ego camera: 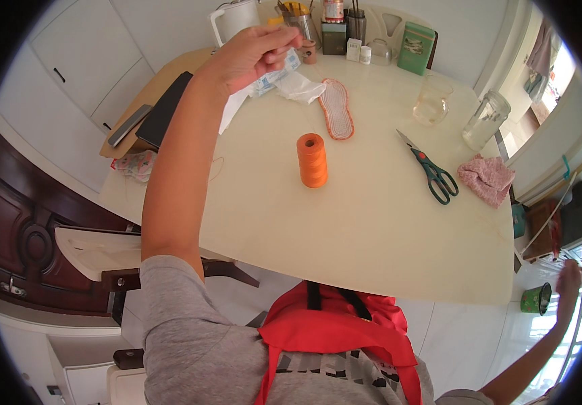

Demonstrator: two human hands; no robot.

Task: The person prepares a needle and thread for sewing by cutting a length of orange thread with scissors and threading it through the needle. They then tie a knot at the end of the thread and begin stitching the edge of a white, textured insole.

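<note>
My left hand (260, 55) is raised over the table's far side, its fingers curled and pinched together; whether a thread is between them is not clear. My right hand (569, 278) is stretched far out to the right, blurred, and what it holds cannot be made out. An upright spool of orange thread (313, 162) stands mid-table. Behind it lies a shoe insole with an orange-stitched edge (337, 109). Scissors with dark green handles (430, 169) lie to the right, blades closed, beside a folded pink cloth (487, 180).
Plastic packaging (298, 87) lies beyond the spool. A glass mug (432, 104), a glass jar (487, 120) and a green tin (416, 48) stand at the back right. A white kettle (238, 20) stands behind my left hand. A black flat case (164, 109) lies at left.
</note>
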